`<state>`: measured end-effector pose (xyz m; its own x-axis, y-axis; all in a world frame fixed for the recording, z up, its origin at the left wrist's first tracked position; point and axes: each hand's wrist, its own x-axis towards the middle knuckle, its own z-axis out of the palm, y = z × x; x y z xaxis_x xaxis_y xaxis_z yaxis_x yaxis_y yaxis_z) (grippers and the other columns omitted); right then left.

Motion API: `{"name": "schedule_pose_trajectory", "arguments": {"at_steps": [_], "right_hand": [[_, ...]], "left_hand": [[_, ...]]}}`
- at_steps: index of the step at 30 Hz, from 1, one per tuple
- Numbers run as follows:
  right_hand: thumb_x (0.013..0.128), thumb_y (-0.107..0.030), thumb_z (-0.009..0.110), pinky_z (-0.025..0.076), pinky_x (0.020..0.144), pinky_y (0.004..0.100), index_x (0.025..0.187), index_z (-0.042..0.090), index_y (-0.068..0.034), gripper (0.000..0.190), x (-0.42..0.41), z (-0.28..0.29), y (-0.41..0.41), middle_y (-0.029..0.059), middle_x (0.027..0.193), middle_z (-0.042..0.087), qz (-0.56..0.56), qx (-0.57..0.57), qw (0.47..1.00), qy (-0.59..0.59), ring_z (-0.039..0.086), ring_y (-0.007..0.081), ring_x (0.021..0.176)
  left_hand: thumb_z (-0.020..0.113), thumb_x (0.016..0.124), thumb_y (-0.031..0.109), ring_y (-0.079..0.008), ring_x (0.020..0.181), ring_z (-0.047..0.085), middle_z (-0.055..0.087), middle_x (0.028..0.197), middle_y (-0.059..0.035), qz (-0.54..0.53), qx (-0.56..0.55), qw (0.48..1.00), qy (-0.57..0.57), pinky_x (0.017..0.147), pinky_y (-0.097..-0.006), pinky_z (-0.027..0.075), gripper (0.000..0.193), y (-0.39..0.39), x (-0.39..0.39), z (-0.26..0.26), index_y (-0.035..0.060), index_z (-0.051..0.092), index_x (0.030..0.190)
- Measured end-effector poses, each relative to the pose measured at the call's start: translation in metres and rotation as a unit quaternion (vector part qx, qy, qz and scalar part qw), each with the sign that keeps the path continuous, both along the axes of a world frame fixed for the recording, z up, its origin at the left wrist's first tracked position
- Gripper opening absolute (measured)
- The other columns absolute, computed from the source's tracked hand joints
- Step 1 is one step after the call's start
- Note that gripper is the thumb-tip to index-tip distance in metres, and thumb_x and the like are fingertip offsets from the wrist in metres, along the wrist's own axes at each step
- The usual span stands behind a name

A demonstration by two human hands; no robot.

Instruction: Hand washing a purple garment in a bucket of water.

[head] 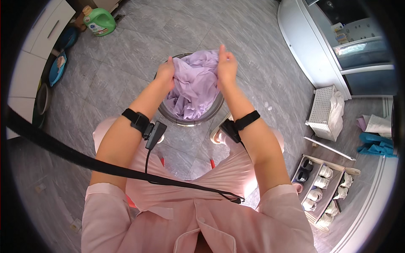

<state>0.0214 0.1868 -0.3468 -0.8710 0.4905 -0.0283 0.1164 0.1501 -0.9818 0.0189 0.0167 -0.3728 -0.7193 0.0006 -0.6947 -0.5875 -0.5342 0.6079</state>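
A bunched lilac cloth [197, 79] is stretched between my two hands above a round basin [192, 121] on the floor. My left hand [165, 73] grips the cloth's left edge. At the opposite edge my right hand [227, 69] holds it, with one finger pointing up. The lower folds hang into the basin, whose far side is mostly hidden by the fabric. Whether the basin contains water cannot be told.
Grey tiles [139, 60] surround the basin. A green detergent jug [100, 21] stands at the upper left, near white cabinets [34, 34] and a blue basin [58, 69]. On the right are a white perforated basket [321, 110], a shoe rack [329, 189] and a shower enclosure [303, 41]. A black strap [95, 164] crosses the view.
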Motion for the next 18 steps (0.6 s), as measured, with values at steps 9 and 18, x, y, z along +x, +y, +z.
{"name": "schedule_pose_trajectory", "arguments": {"at_steps": [9,18], "right_hand": [[0.089,-0.038,0.058,0.033,0.049,0.0279,0.067,0.043,-0.009,0.039,-0.024,0.007,0.052,-0.0025,0.061,0.037,-0.115,-0.331,0.937,0.009,0.035,0.0103,0.057],[0.080,-0.050,0.062,0.044,0.073,0.0357,0.089,0.058,-0.004,0.047,-0.022,0.000,0.060,0.0091,0.077,0.057,-0.013,-0.014,1.000,0.013,0.052,0.0234,0.077]], "left_hand": [[0.042,0.090,0.054,-0.0217,0.105,0.053,0.055,0.117,-0.0128,-0.330,-0.111,0.935,0.071,0.089,-0.0309,0.041,0.066,-0.006,0.028,0.052,-0.0036,0.048,0.122],[0.072,0.074,0.030,-0.0166,0.094,0.058,0.063,0.101,-0.0066,-0.639,-0.385,0.563,0.355,0.086,-0.0268,0.042,0.049,-0.026,0.020,0.072,0.0034,0.057,0.113]]}}
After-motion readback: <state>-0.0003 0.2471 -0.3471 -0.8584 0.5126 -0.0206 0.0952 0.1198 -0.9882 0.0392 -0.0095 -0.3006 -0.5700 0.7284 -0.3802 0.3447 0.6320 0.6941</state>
